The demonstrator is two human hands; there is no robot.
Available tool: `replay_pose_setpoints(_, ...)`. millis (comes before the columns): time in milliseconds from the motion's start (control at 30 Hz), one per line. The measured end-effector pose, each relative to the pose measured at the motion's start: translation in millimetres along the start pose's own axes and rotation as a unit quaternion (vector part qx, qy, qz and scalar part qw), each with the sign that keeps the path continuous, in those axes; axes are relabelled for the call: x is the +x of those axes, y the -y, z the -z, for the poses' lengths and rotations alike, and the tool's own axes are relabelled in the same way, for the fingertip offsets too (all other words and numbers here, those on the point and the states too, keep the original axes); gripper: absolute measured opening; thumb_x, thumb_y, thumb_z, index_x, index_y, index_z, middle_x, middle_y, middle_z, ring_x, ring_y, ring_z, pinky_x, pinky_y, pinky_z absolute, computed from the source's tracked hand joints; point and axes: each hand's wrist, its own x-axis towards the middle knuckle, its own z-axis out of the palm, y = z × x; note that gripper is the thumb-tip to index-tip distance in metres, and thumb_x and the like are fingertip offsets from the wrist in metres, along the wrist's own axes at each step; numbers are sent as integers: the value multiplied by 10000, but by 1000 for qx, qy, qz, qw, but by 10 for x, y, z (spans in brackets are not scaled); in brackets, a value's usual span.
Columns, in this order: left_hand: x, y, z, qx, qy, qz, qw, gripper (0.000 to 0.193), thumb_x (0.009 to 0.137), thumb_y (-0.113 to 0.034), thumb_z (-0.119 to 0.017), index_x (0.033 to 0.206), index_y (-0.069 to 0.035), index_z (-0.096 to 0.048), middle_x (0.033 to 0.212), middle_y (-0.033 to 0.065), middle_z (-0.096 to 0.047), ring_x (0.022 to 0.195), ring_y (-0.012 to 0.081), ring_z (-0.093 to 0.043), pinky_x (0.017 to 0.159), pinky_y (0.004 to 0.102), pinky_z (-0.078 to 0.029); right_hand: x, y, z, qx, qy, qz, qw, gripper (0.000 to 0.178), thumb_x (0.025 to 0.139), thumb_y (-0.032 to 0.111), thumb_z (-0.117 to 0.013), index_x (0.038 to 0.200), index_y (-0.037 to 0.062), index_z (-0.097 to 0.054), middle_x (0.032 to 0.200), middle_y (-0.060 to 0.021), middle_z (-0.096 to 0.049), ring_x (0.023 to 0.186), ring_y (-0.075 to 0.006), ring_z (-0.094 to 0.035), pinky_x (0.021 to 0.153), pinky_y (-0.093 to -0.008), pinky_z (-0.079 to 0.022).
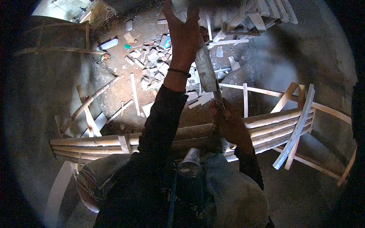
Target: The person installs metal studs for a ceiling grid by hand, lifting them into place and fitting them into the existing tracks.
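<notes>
Where a long, flat, pale board, apparently wooden [206, 72], spans the gap between the hands, steadiness matters most

The left hand [182, 40] reaches farther out, thumb and fingers spread apart; its tips are cut off at the upper edge, so I cannot tell what it holds. Nearer the body, the right hand [230, 123] is curled closed, seemingly around a narrow dark strip [219, 95] by the board's near end. Keeping that grip firm and the far hand steady should, I judge, limit twisting. Footing deserves care too: a platform of round, tan wooden poles [277, 117] lies beneath the right hand, and pale broken rubble [152, 68] well below the left.
</notes>
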Motion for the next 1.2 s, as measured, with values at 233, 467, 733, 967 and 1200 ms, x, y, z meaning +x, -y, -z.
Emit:
replay_pose_setpoints(233, 17, 78, -14, 11, -5, 28, 1000, 663, 914, -409, -628, 1393, -176, -232, 787, 53, -485, 454, 135, -492, 389, 291, -422, -3, 278, 83, 131, 6, -98, 987, 284, 965, 250, -474, 1131, 28, -538, 922, -134, -539, 827, -270, -504, 740, -383, -420)
replay_pose_setpoints(467, 6, 88, -39, -51, 40, 37, 997, 645, 929, -385, -614, 1401, -164, -234, 788, 40, -484, 451, 129, -476, 387, 283, -413, -61, 187, 22, 259, 2, -116, 959, 293, 974, 334, -542, 1090, 67, -565, 725, 1, -516, 602, -74, -458, 523, -253, -391)
replay_pose_setpoints(733, -49, 18, -35, -41, 62, 14, 997, 630, 933, -393, -604, 1390, -152, -244, 795, 51, -482, 454, 133, -482, 394, 287, -417, -23, 70, -42, 104, -62, 13, 993, 259, 985, 301, -534, 1070, 57, -557, 693, 6, -520, 572, -70, -474, 489, -258, -400)
replay_pose_setpoints(967, 40, 144, 9, -63, 57, 51, 995, 585, 938, -381, -596, 1367, -164, -263, 825, 67, -479, 449, 149, -490, 386, 302, -422, -28, 71, -119, 259, -28, -78, 962, 234, 974, 275, -560, 1072, 62, -559, 690, 8, -517, 572, -67, -477, 472, -245, -391)
replay_pose_setpoints(1200, 13, 108, 12, -36, 65, 64, 995, 590, 936, -380, -599, 1370, -176, -255, 823, 70, -479, 446, 157, -490, 385, 303, -423, 22, 2, -148, 130, -45, 32, 990, 210, 975, 248, -552, 1071, 61, -551, 730, -11, -543, 624, -100, -526, 554, -279, -457)
